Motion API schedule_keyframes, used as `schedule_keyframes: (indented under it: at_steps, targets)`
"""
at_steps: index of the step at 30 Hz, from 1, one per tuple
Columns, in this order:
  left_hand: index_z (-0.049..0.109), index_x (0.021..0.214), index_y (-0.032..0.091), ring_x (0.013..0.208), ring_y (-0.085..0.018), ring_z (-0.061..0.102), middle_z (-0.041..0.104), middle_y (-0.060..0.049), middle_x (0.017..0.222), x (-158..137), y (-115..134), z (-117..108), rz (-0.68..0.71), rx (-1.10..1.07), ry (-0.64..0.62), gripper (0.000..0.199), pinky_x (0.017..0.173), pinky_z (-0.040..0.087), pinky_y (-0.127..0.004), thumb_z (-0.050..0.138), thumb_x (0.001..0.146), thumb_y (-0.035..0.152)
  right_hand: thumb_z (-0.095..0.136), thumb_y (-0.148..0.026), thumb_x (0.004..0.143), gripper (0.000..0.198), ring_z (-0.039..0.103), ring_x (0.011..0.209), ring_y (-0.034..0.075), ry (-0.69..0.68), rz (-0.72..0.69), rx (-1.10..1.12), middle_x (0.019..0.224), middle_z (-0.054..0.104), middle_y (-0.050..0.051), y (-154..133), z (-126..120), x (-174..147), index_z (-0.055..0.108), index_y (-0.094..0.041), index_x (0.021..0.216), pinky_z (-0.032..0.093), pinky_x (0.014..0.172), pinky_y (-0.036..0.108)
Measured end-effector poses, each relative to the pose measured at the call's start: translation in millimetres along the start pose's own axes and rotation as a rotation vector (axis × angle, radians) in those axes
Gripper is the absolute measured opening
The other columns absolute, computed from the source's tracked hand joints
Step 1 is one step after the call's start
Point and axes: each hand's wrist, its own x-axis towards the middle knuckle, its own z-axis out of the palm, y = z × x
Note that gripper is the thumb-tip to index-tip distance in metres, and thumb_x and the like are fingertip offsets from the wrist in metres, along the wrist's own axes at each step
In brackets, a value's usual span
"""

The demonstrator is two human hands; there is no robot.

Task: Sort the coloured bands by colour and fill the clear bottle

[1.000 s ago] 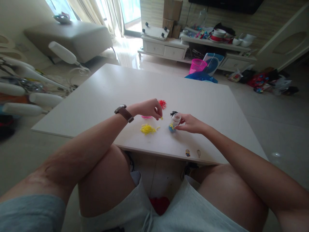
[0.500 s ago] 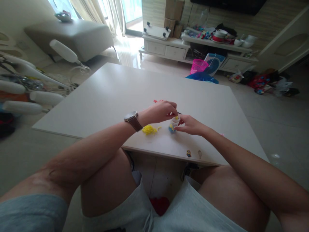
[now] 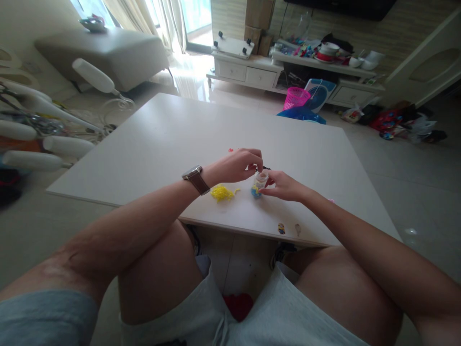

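My right hand (image 3: 284, 186) grips a small clear jar (image 3: 260, 181), thumb and fingers around its side. Blue and yellow bits lie in the jar's lower part. Over the jar's mouth is my left hand (image 3: 250, 161), its fingers bent down and pinched together; I cannot make out whether anything is between them. A pile of thin yellow strips (image 3: 222, 193) rests on the table to the left of the jar, with one loose strip (image 3: 236, 191) beside it. Some small black pieces (image 3: 266, 168) show just behind the jar. Red pieces (image 3: 231, 150) lie beyond my left wrist, partly hidden.
Near the front edge of the white table (image 3: 173, 129) lie a small yellow-and-blue cartoon figure (image 3: 281, 228) and a small pale, flat piece (image 3: 297, 229). Past the table stand a pink basket (image 3: 296, 98) and a low white cabinet (image 3: 248, 72). A white lamp (image 3: 92, 75) is at left.
My left hand has lifted slightly and shifted left at the jar's mouth. The yellow seen at the opening under its fingers no longer shows there. My right hand stays on the jar.
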Motion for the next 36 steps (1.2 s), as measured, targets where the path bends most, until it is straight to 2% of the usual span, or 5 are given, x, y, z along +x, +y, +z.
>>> schedule_keyframes:
  at_steps: [5, 11, 15, 26, 36]
  targets:
    - [0.075, 0.090, 0.017, 0.074, -0.014, 0.061, 0.071, -0.005, 0.088, -1.8, -18.7, -6.9, -0.145, 0.037, -0.027, 0.028, 0.069, 0.046, -0.026, 0.053, 0.074, 0.007, 0.074, -0.033, 0.078, 0.027, 0.067, 0.081, 0.019, -0.006, -0.007, -0.005, 0.091, 0.070, 0.002, 2.3, 0.0, -1.1, 0.062, -0.020, 0.099, 0.052, 0.078, 0.031]
    - [0.078, 0.084, 0.020, 0.070, -0.014, 0.062, 0.075, -0.002, 0.085, -15.4, -51.5, -1.9, -0.471, 0.160, -0.664, 0.021, 0.065, 0.044, -0.023, 0.077, 0.063, 0.024, 0.074, -0.034, 0.078, 0.027, 0.068, 0.082, 0.019, -0.013, 0.004, -0.016, 0.095, 0.071, 0.004, 5.2, -0.9, -1.3, 0.063, -0.020, 0.099, 0.053, 0.078, 0.030]
    - [0.080, 0.084, 0.020, 0.067, -0.016, 0.061, 0.076, -0.003, 0.083, -16.9, -59.1, 11.3, -0.585, 0.237, -0.827, 0.030, 0.061, 0.043, -0.024, 0.083, 0.055, 0.026, 0.075, -0.034, 0.078, 0.028, 0.068, 0.084, 0.020, -0.014, 0.002, -0.025, 0.097, 0.072, 0.004, 6.6, -1.0, -0.4, 0.065, -0.021, 0.100, 0.053, 0.079, 0.030]
    - [0.081, 0.082, 0.017, 0.067, -0.018, 0.061, 0.075, -0.006, 0.078, -15.6, -62.5, 11.1, -0.584, 0.174, -0.883, 0.022, 0.064, 0.044, -0.027, 0.073, 0.063, 0.026, 0.075, -0.032, 0.078, 0.027, 0.068, 0.083, 0.020, -0.018, 0.011, -0.012, 0.095, 0.073, 0.004, 3.0, -0.4, 0.1, 0.065, -0.021, 0.100, 0.053, 0.079, 0.031]
    - [0.072, 0.072, 0.016, 0.065, -0.015, 0.061, 0.074, -0.004, 0.073, -15.8, -55.5, -17.5, -0.566, -0.001, -0.682, 0.011, 0.061, 0.042, -0.024, 0.065, 0.067, 0.023, 0.074, -0.032, 0.079, 0.026, 0.069, 0.085, 0.020, -0.037, 0.020, -0.005, 0.097, 0.074, 0.004, 3.1, 0.0, -0.4, 0.065, -0.021, 0.101, 0.053, 0.080, 0.030]
